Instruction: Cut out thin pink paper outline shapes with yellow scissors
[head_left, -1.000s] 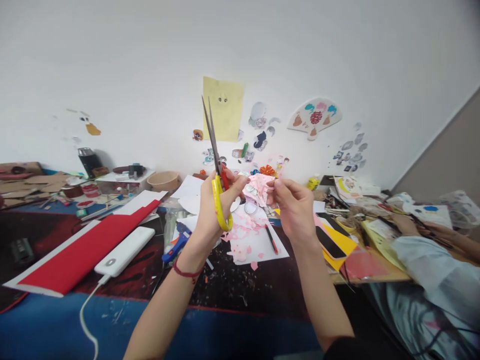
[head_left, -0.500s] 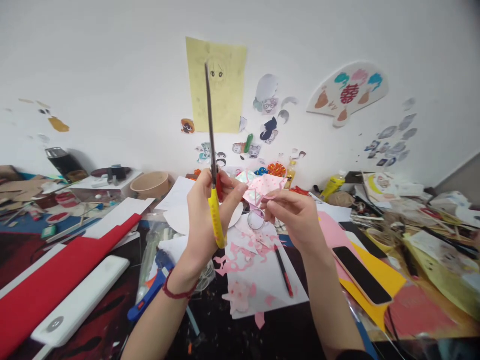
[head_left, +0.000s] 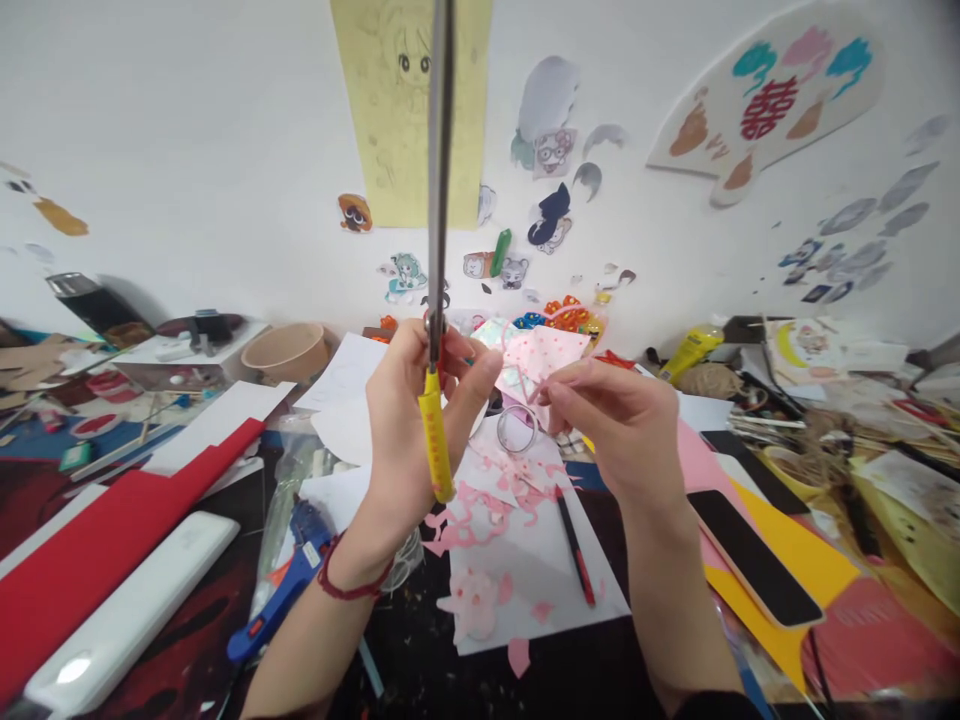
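Wrapped with the left hand [head_left: 397,440], left of centre, around scissors [head_left: 434,435], with blades aimed at the top edge. With the right hand [head_left: 619,420], right of centre, bunched thumb to fingers beside dotted paper [head_left: 551,350]; cannot tell whether clamped on it. Seemingly mid-step in fine fingertip handling of that paper, at centre; calls for a light pinch, clear of the blades. Wrists bent inward, forearms slanting from the bottom edge. Below the fingertips, a tape roll [head_left: 517,449] and pen [head_left: 575,550]; lower right, a phone [head_left: 754,555].
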